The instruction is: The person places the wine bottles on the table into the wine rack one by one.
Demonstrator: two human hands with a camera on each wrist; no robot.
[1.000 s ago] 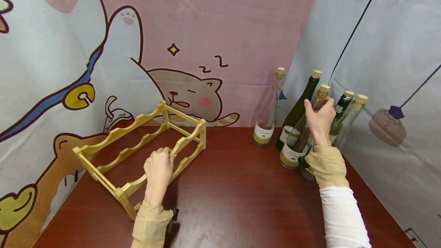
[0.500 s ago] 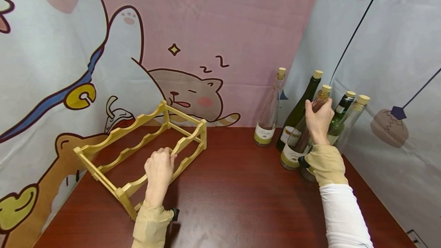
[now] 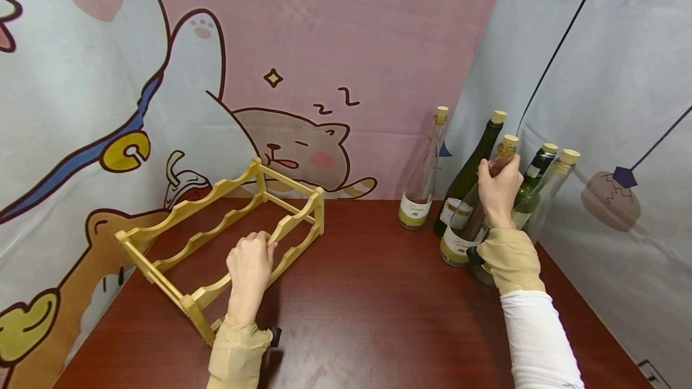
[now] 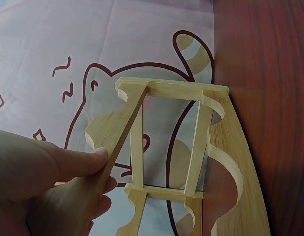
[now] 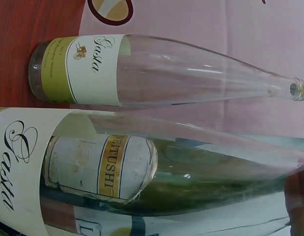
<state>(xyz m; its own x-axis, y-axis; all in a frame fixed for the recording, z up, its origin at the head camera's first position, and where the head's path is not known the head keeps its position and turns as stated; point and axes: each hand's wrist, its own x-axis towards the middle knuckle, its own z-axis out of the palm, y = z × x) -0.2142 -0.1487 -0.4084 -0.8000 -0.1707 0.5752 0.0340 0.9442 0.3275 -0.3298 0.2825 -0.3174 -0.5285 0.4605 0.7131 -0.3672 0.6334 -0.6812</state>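
My left hand grips the scalloped upper front rail of a light wooden bottle rack. In the left wrist view the thumb lies on one face of that rail, with fingertips showing on its other side. Over at the right, my right hand holds a corked clear glass wine bottle by the neck. The bottle is upright, its base at table level. In the right wrist view, its white label reads "Gasta", and a green bottle shows through its glass.
Another clear corked bottle stands to the left of the held one. A dark green bottle is behind it. Right of the hand stand a green bottle and a clear one. A printed cloth backs the reddish-brown table.
Both hands keep their grips and almost nothing moves. The right hand and the bottle top shift by only a tiny amount; the rack stays in place.
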